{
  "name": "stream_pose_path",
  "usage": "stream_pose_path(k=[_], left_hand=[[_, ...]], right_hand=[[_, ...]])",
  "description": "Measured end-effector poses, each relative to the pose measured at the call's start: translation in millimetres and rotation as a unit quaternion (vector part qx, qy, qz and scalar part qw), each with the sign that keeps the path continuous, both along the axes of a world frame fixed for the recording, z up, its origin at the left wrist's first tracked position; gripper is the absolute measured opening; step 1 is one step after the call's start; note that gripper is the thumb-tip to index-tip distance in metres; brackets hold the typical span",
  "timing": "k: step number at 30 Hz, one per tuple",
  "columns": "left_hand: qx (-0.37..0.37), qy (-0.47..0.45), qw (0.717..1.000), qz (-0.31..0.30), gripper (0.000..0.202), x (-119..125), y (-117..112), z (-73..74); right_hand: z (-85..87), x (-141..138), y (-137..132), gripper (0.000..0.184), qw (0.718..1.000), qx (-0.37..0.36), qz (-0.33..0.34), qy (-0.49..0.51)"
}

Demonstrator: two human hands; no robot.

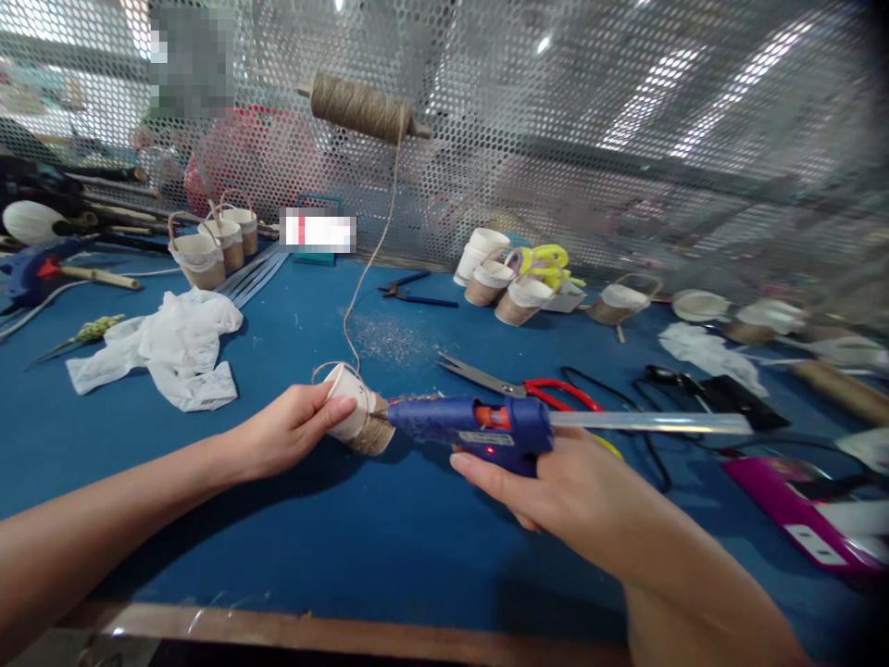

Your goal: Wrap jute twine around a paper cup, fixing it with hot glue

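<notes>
My left hand [306, 421] grips a small paper cup [345, 394] by its rim, tilted on its side above the blue table. Brown twine wraps the lower part of the cup. From there a strand of twine [379, 245] runs up to a spool [361, 106] mounted on the mesh. In my right hand [548, 482] is a blue glue gun [458, 421], a red light lit on its body and a long clear glue stick [653, 423] out of its back. Its nozzle meets the cup's side at the twine; whether glue is coming out cannot be seen.
Red-handled scissors [486, 375] lie just behind the glue gun, with pliers [417, 294] farther back. Twine-wrapped cups stand at back left [201, 259] and back right [524, 301]. White lace cloth [173, 347] lies left; a purple power strip [798, 514] and black cables lie right.
</notes>
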State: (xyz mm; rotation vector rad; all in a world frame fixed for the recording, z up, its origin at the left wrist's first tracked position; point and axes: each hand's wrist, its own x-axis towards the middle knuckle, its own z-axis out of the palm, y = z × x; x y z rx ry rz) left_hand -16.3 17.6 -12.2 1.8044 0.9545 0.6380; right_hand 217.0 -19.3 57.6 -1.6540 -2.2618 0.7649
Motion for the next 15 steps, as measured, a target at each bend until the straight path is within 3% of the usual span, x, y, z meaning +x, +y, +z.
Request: stream_pose_path(k=[5,10,15], left_hand=[[0.009,0.019,1.000,0.001,0.042,-1.4,-0.9,-0.8],[0.010,0.007,1.000,0.001,0.040,-0.4,-0.6,-1.0],[0.005,0.000,1.000,-0.003,0.040,-0.1,-0.6,-0.3]], right_hand=[[-2.2,1.2,3.6,0.030,0.998,-0.050,-0.023,0.031],[-2.6,2.6,1.1,0.021,1.000,-0.023,-0.011,0.013],[-1.5,2.2,-1.3,0.026,1.000,-0.027,0.000,0.008]])
